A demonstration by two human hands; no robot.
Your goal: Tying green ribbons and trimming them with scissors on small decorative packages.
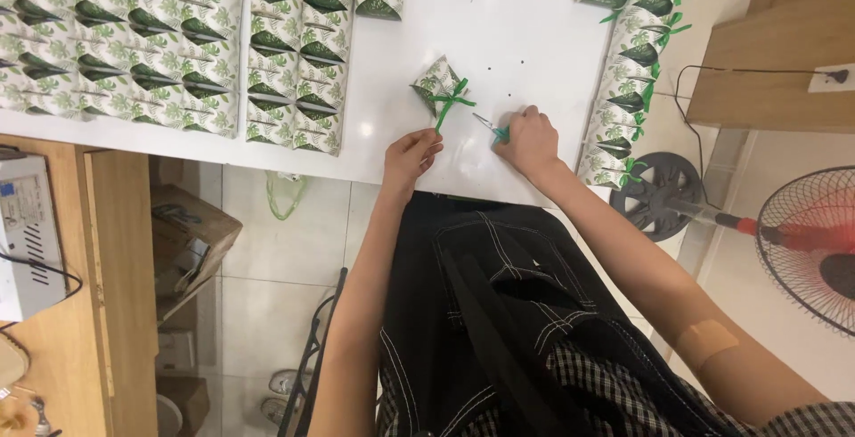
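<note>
Pinched in the left hand (411, 154) is the tail of a thin green ribbon (448, 104) tied round a small pyramid-shaped paper box (435, 82) with leaf print, sitting mid-edge on the glossy white table (525, 36). Right hand (529, 139) is closed on small scissors (492, 126) with teal handles, blades just beside the ribbon. Flat rows of matching boxes (178, 36) lie to the left.

A: Background? Beyond the grip, a white table (525, 36), glossy with light glare.
B: Below it, pale tiled floor (267, 268). Left, a wooden cabinet (98, 294). Right, a standing fan (806, 245) and a wooden panel (784, 54) holding a wall socket (833, 76).
</note>
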